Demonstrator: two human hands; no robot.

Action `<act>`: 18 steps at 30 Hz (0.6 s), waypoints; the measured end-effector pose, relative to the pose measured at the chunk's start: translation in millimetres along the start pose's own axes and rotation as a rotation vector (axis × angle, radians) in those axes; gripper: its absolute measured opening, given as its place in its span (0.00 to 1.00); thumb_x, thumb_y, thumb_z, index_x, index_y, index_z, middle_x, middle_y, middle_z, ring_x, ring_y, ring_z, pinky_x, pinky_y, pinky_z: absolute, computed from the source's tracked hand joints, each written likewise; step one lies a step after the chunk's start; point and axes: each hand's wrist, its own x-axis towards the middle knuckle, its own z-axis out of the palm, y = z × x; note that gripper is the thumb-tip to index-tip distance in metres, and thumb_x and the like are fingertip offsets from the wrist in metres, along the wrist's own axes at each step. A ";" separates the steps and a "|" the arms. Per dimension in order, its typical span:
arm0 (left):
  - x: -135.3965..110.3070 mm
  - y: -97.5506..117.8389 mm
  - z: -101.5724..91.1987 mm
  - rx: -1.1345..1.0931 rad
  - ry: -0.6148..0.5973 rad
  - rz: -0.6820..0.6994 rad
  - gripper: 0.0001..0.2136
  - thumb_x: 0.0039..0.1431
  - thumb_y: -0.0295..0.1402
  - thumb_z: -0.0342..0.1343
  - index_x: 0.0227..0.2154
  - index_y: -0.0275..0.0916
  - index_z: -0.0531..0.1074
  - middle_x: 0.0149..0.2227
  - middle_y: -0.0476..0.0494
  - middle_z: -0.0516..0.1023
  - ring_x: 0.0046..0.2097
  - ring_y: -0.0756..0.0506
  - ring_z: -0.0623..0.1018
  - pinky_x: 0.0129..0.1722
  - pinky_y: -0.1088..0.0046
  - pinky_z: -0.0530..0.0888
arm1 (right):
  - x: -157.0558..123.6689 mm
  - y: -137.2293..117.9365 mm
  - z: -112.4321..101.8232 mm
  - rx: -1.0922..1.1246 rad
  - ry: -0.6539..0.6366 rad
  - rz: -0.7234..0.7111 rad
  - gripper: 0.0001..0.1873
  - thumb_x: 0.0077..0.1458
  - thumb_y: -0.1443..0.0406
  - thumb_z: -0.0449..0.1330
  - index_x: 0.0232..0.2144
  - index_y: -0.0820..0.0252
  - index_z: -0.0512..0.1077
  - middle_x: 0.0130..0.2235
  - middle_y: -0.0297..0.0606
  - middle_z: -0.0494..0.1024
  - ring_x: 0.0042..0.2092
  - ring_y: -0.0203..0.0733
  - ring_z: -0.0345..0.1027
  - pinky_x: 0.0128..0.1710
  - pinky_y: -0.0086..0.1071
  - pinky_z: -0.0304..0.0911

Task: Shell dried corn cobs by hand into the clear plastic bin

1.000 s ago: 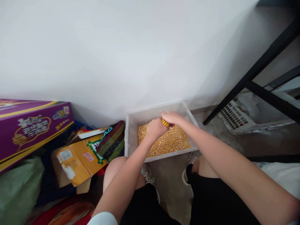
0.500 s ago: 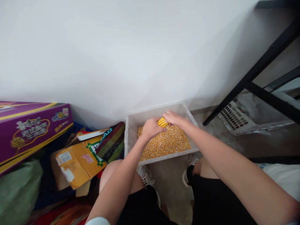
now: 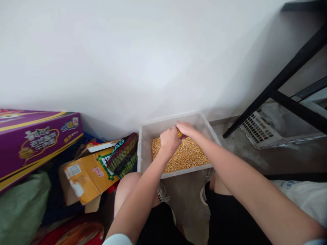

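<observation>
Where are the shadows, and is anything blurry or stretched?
Head view: the white wall is brightest around its middle, with soft shadows near the black frame; head view: the purple box has slightly blurry lettering, while the corn kernels look clearer; head view: the right forearm seems stretched toward the edge, probably by a wide lens.

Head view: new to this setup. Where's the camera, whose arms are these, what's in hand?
No machine here: the arms belong to the person wearing the camera on their head, so you look forward and down, much as they do. The left hand and right hand meet around a yellow corn cob, mostly hidden by the fingers. Below is a whitish tub on the floor, with loose kernels in it. To the left are a purple box and an orange carton; to the right, a white basket.
</observation>
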 end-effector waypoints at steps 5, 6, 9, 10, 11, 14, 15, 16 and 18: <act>2.5 -11.0 -9.1 -0.027 0.026 0.028 0.19 0.50 0.47 0.53 0.42 0.42 0.69 0.35 0.40 0.77 0.37 0.39 0.77 0.36 0.64 0.71 | -5.7 -4.3 -6.3 -0.234 0.102 -0.263 0.23 0.60 0.61 0.41 0.27 0.66 0.72 0.25 0.46 0.75 0.26 0.41 0.70 0.27 0.28 0.60; 2.8 -14.8 -10.7 -0.033 0.025 0.043 0.19 0.49 0.46 0.53 0.42 0.43 0.69 0.34 0.41 0.77 0.37 0.39 0.77 0.36 0.65 0.71 | -6.0 -3.9 -8.5 -0.261 0.106 -0.306 0.22 0.60 0.61 0.42 0.27 0.66 0.72 0.25 0.46 0.76 0.27 0.41 0.70 0.27 0.28 0.59; 3.4 -25.7 -12.3 -0.063 0.021 0.099 0.18 0.46 0.44 0.56 0.41 0.46 0.70 0.33 0.44 0.77 0.36 0.40 0.77 0.34 0.67 0.70 | -6.2 -0.4 -11.6 -0.305 0.099 -0.366 0.21 0.58 0.61 0.43 0.26 0.65 0.72 0.25 0.46 0.76 0.28 0.41 0.70 0.26 0.27 0.58; 3.7 -28.4 -11.7 -0.075 0.014 0.117 0.18 0.45 0.43 0.57 0.41 0.46 0.71 0.33 0.45 0.77 0.36 0.40 0.77 0.34 0.68 0.70 | -5.7 1.3 -11.4 -0.293 0.071 -0.363 0.21 0.58 0.61 0.43 0.25 0.65 0.71 0.24 0.46 0.75 0.27 0.42 0.69 0.25 0.27 0.59; 4.0 -30.5 -10.6 -0.087 0.003 0.132 0.19 0.44 0.43 0.58 0.41 0.46 0.71 0.32 0.46 0.77 0.36 0.41 0.76 0.33 0.68 0.70 | -5.0 3.2 -10.8 -0.264 0.026 -0.345 0.22 0.58 0.60 0.43 0.24 0.65 0.71 0.22 0.46 0.74 0.26 0.42 0.69 0.24 0.28 0.59; 4.7 -31.7 -6.4 -0.098 -0.032 0.142 0.19 0.44 0.42 0.58 0.42 0.47 0.70 0.33 0.46 0.77 0.37 0.41 0.76 0.33 0.69 0.70 | -0.6 8.5 -8.9 -0.062 -0.146 -0.189 0.24 0.59 0.59 0.40 0.24 0.66 0.69 0.18 0.44 0.72 0.21 0.42 0.67 0.22 0.30 0.62; 4.7 -30.5 -5.3 -0.087 -0.037 0.130 0.20 0.44 0.42 0.57 0.43 0.47 0.69 0.34 0.46 0.77 0.37 0.41 0.76 0.33 0.69 0.70 | 1.1 9.6 -8.6 0.026 -0.195 -0.112 0.25 0.60 0.58 0.39 0.25 0.66 0.68 0.19 0.44 0.72 0.21 0.42 0.68 0.22 0.30 0.63; 4.4 -28.6 -4.5 -0.069 -0.038 0.115 0.20 0.46 0.41 0.56 0.44 0.46 0.68 0.35 0.45 0.76 0.38 0.41 0.76 0.34 0.69 0.70 | 2.7 10.3 -8.5 0.110 -0.235 -0.034 0.26 0.60 0.56 0.38 0.26 0.66 0.68 0.19 0.44 0.73 0.21 0.42 0.69 0.22 0.31 0.64; 3.3 -23.0 -3.8 -0.020 -0.039 0.086 0.20 0.48 0.38 0.55 0.46 0.45 0.66 0.38 0.43 0.76 0.39 0.40 0.76 0.36 0.68 0.70 | 5.0 10.2 -8.4 0.234 -0.277 0.078 0.29 0.61 0.51 0.36 0.28 0.65 0.67 0.22 0.44 0.74 0.22 0.42 0.70 0.22 0.31 0.65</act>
